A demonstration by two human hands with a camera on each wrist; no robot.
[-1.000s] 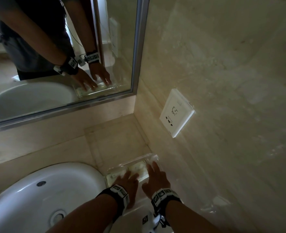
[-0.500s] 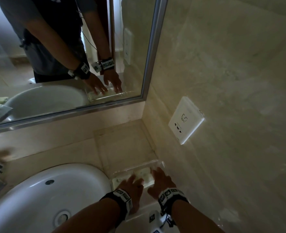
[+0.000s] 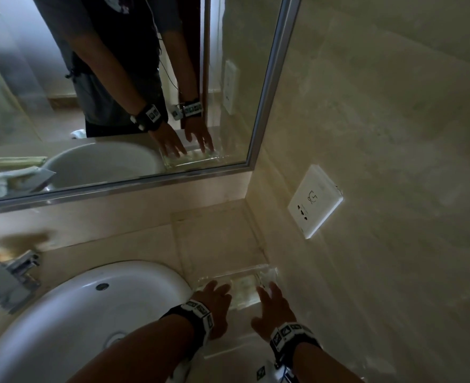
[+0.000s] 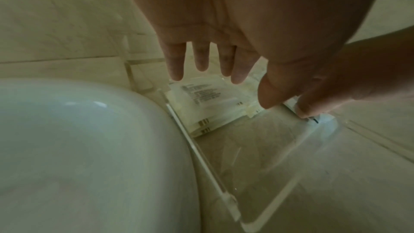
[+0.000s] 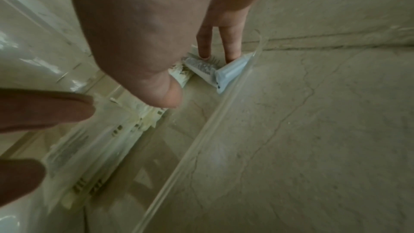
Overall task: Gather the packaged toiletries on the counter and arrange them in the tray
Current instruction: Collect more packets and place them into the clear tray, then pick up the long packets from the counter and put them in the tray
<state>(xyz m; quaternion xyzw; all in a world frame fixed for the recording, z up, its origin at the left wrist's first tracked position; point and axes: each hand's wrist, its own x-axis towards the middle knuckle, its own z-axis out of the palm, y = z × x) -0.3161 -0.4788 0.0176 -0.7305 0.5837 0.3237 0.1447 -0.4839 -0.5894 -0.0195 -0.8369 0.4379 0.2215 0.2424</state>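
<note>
**At the counter's wall edge, both hands over the tray**

Beside the sink [image 3: 84,308], a clear tray [image 4: 280,201] holds white packets [image 4: 210,102] stacked flat at its far end. Left hand [image 3: 214,302] hovers above them, fingers straight and spread. Right hand [image 3: 274,306], fingers extended, presses a small sachet [image 5: 215,72] against the tray's wall-side rim.

A white oval washbasin [image 3: 71,313] fills the head view at 7 o'clock, its chrome faucet [image 3: 10,277] at 9. A framed mirror [image 3: 118,87] spans 11 to 12 — a white wall socket [image 3: 314,201] sits at 3 on the beige marble wall [image 3: 380,120].
</note>
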